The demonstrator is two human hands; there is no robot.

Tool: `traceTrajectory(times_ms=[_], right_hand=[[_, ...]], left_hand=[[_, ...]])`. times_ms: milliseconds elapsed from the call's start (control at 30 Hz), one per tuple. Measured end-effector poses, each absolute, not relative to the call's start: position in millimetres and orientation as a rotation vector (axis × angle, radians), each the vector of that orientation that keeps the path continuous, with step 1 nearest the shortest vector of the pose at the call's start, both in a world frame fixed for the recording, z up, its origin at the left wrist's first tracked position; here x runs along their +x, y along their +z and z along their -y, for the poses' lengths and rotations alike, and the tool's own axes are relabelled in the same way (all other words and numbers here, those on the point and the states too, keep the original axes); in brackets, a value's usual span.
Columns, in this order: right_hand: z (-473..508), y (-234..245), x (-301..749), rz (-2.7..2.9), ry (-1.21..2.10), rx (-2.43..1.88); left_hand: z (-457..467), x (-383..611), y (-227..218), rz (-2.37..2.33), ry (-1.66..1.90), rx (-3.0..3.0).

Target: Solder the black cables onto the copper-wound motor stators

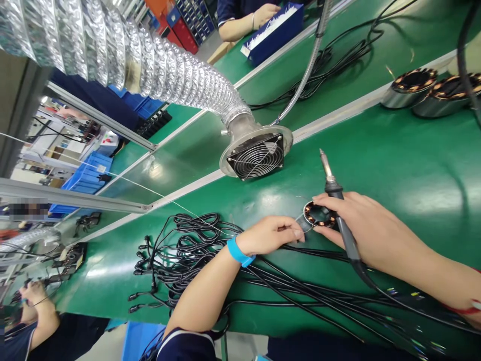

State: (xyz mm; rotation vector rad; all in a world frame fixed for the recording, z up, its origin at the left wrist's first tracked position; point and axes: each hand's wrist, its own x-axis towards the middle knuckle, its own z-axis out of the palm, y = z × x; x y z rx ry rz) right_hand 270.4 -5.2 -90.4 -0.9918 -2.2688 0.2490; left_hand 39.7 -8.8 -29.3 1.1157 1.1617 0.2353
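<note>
My right hand (370, 228) holds a soldering iron (347, 235) along its palm, the metal tip pointing up and away. The thumb and fingers of that hand also grip a small ring-shaped motor stator (308, 220) with copper windings, partly hidden by the fingers. Close to the stator's left side, my left hand (276, 233) is closed in a pinch. A thin wire (299, 218) runs between its fingertips and the stator. Around my left wrist is a blue strap (239, 252), with a thin pale cord leading from it to the upper left.
Bundled black cables (188, 260) lie beneath and left of my hands. A round fume extractor (257, 155) on a foil duct hangs ahead. Larger stators (413, 90) stand at the far right. Beyond the divider, a co-worker's hand (266, 15) is at a blue bin (276, 37).
</note>
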Motion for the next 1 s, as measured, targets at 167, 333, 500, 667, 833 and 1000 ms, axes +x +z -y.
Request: traceTrajectory(times_ms=[167, 333, 500, 667, 833, 1000], right_hand=[[7.3, -86.8, 265.3, 2.284, 0.184, -0.873], [-1.6, -89.9, 275.0, 2.318, 0.405, -0.873], [-13.4, -90.5, 293.6, 2.185, 0.640, -0.949], [-12.8, -84.8, 304.1, 1.918, 0.696, -1.113], [-2.1, -59.6, 308.6, 1.806, 0.728, -1.181], [9.6, -31.3, 291.1, 1.657, 1.027, -1.106]], left_hand=[[8.3, 39.9, -33.9, -1.063, 0.416, 0.971], [14.3, 38.7, -41.5, -1.166, 0.503, 1.068], [27.0, 55.9, -39.0, -1.187, 0.055, 1.775], [30.4, 60.7, -31.9, -1.164, 0.014, 1.914], [28.1, 43.2, -22.2, -1.283, 0.555, 1.668], [28.0, 39.5, -17.6, -1.237, 0.621, 1.423]])
